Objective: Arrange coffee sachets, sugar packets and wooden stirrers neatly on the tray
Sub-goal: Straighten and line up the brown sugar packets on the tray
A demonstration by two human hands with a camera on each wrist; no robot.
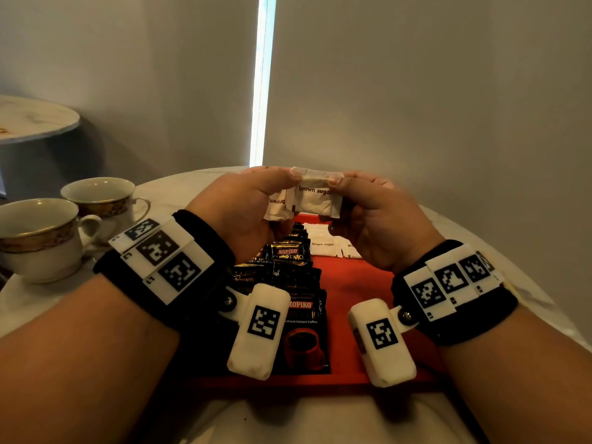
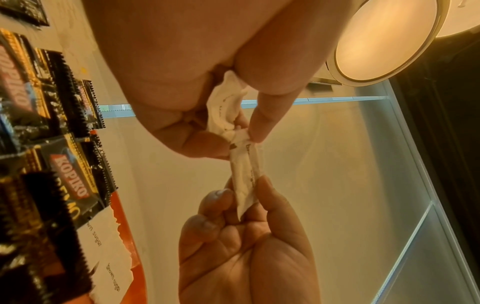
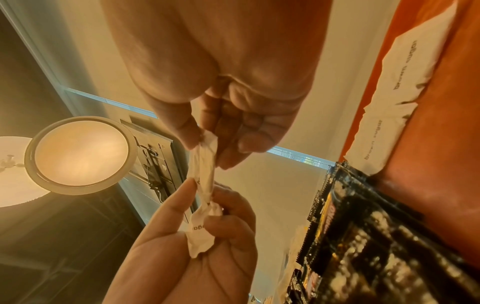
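Both hands are raised above the red tray (image 1: 355,283). My left hand (image 1: 282,184) grips a bunch of white brown sugar packets (image 1: 278,208) in its curled fingers. One packet (image 1: 315,197) sticks out of the bunch to the right, and my right hand (image 1: 339,184) pinches its far end between thumb and fingers. The wrist views show this packet (image 2: 244,174) (image 3: 202,164) stretched between the two hands. Black coffee sachets (image 1: 296,283) lie overlapped in a row down the tray's left side. Other brown sugar packets (image 1: 323,245) lie flat at the tray's far end. No stirrers are in view.
Two gold-rimmed cups (image 1: 38,238) (image 1: 99,197) stand on the round marble table (image 1: 179,190) left of the tray. A second round table (image 1: 32,116) is at the far left. A grey wall rises right behind the table.
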